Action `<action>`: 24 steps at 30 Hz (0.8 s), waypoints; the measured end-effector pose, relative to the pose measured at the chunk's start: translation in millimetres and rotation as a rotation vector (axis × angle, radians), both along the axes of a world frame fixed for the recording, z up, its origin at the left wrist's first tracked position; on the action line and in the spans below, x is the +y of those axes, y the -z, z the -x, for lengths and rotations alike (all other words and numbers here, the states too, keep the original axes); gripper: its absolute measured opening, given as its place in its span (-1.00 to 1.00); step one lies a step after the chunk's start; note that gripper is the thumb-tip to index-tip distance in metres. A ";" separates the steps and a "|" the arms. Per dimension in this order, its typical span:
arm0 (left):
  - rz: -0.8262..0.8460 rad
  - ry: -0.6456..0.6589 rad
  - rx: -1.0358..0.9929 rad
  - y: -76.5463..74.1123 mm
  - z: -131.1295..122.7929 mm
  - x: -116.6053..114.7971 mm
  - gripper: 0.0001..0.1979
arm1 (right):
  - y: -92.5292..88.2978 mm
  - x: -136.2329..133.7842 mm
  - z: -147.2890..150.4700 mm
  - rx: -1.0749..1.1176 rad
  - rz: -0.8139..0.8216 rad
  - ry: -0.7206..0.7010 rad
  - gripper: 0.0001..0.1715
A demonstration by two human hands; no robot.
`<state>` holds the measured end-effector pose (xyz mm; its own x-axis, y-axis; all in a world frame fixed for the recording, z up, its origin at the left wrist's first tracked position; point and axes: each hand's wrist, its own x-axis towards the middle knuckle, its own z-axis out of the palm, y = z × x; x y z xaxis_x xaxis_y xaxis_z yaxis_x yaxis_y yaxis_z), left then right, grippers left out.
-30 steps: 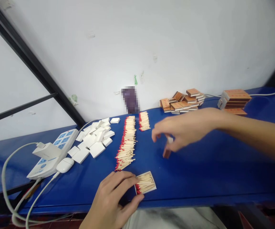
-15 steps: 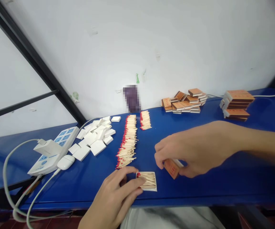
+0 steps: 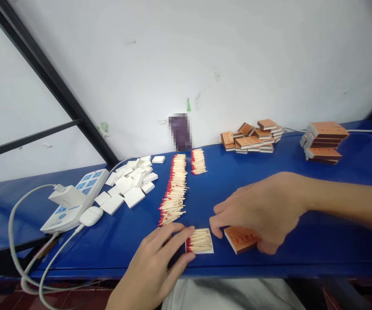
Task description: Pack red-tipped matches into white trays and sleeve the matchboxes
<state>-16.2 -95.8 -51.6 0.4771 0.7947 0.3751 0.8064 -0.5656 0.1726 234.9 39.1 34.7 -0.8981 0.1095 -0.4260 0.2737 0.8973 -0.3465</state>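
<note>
Near the table's front edge lies a white matchbox tray filled with red-headed matches. My left hand grips its left end between thumb and fingers. To the right, an orange-brown matchbox sleeve lies on the blue table, partly under my right hand. That hand's fingers are spread around the sleeve, thumb close to its right end and index finger off its left side. Beyond the tray runs a long row of matches, with a shorter row at its back right.
White tray pieces are heaped at the left, beside a power strip with cables. Matchboxes lie piled at the back, and others are stacked at the right. A pixelated dark object leans on the wall.
The sleeve, held tilted before, now lies flat, and my right hand has opened around it. My left fingers have shifted to the tray's left end, uncovering more match heads.
</note>
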 end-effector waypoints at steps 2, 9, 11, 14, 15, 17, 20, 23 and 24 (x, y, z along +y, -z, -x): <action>-0.010 -0.010 -0.019 1.1 0.1 0.6 -0.65 | 3.5 2.2 3.7 0.066 -0.026 -0.015 -0.35; -0.019 0.026 -0.114 3.6 0.0 2.5 -0.74 | 8.2 9.3 13.4 0.136 0.018 0.028 -0.38; -0.025 0.032 -0.129 4.1 -0.1 2.5 -0.75 | 9.3 9.3 13.9 0.133 0.103 0.025 -0.22; -0.045 0.035 -0.153 5.6 -0.1 2.5 -0.75 | 12.2 7.1 14.3 0.151 0.164 0.009 -0.07; -0.052 0.030 -0.159 6.2 -0.1 2.5 -0.75 | 13.2 6.0 14.5 0.164 0.168 0.003 -0.04; -0.072 0.014 -0.168 7.5 0.0 2.4 -0.75 | 14.7 3.6 14.7 0.195 0.158 -0.002 -0.02; -0.111 0.000 -0.180 8.8 0.2 2.0 -0.75 | 14.7 -0.6 14.4 0.216 0.101 0.004 -0.08; -0.123 0.006 -0.179 8.2 0.0 1.8 -0.76 | 13.7 -5.5 13.6 0.232 0.008 0.031 -0.18; -0.115 0.008 -0.176 7.7 -0.1 1.8 -0.76 | 13.5 -7.0 13.4 0.238 -0.023 0.041 -0.21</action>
<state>-16.1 -94.0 -59.3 0.4025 0.7384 0.5411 0.7649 -0.5960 0.2444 221.5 32.1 21.2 -0.9676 0.1546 -0.1998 0.2227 0.8954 -0.3856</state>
